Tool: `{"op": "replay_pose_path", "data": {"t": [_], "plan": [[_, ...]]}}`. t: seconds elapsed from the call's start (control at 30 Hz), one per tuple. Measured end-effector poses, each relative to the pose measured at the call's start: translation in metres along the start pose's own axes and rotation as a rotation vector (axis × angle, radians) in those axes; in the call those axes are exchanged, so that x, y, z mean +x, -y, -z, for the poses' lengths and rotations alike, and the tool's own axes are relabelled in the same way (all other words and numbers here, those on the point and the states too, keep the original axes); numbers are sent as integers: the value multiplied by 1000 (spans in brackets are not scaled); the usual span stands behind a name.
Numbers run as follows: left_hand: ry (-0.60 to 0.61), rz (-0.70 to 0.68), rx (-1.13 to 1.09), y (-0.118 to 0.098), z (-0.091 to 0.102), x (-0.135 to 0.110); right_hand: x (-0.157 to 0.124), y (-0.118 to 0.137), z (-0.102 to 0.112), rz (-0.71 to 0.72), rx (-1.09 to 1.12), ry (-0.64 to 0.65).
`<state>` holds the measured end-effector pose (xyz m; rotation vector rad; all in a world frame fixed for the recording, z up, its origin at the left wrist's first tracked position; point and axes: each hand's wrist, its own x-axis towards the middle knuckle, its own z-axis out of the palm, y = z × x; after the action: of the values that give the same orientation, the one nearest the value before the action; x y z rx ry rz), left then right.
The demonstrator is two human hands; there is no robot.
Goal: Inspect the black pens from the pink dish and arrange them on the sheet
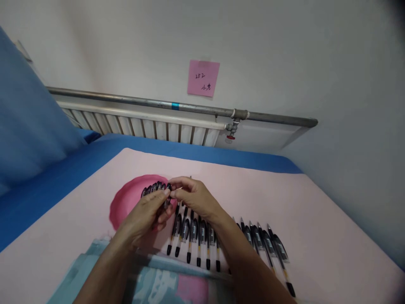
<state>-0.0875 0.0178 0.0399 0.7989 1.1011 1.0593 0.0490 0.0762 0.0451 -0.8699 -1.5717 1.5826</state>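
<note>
My left hand (146, 213) is closed over the rim of a pink scalloped plate (122, 200), its thumb and fingers on a dark, partly clear pen cap (169, 186). From the right, my right hand (194, 196) pinches the same cap with thumb and index finger; its far fingers are partly hidden. Several similar dark caps (151, 188) stand in a row in the plate, just behind the left hand. Below my right hand lie several uncapped black pens (199, 249), tips pointing away, with loose clear-and-black caps (194, 230) beside them.
More uncapped pens (281, 268) and caps (280, 248) lie right of my right forearm. A pink sheet (329, 236) covers the blue-edged table. Patterned light-blue cloth (158, 285) lies at the near edge. Behind are a radiator (145, 126), a pipe (278, 119) and a blue curtain (31, 114).
</note>
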Motion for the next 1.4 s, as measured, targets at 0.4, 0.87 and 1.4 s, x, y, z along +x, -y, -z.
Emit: {"op": "replay_pose_path", "data": {"t": [0.4,0.87,1.4], "plan": [[-154,-48,75,-4,-8,0,13,-15,36,-75,-199,-453],[-133,-36,184,-3,-7,-1,29,-76,56,-209,-658,-479],[-160,-55,219,-3,-7,-2,23,-63,49,-75,-1002,-272]]}}
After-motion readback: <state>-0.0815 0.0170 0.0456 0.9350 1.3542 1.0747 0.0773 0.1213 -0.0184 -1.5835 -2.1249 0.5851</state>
